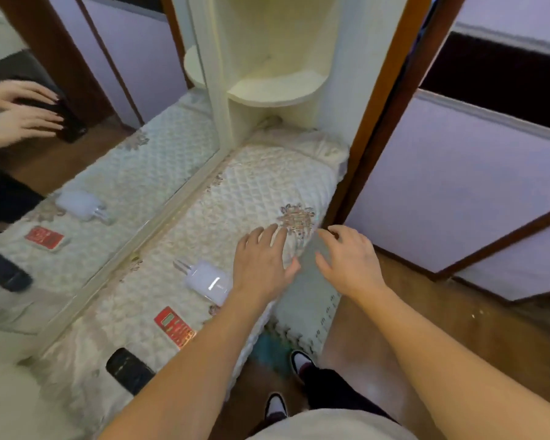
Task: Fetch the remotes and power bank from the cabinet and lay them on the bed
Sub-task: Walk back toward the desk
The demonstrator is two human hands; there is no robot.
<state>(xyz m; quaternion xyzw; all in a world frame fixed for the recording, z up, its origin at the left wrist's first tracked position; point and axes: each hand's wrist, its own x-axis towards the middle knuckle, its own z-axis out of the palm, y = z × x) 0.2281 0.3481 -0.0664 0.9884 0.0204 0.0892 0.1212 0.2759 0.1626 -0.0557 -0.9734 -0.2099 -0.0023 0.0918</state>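
Three items lie in a row on the quilted cream bed cover. A white power bank with prongs is nearest my hands. A red remote with a small screen is below it, and a black remote sits closest to the lower left. My left hand hovers palm down just right of the power bank, fingers spread, holding nothing. My right hand is beside it over the bed's edge, fingers apart and also empty.
A cream cabinet with a rounded corner shelf stands at the head of the bed. A mirror along the left side reflects the items and hands. Wooden floor and my shoes are to the right of the bed.
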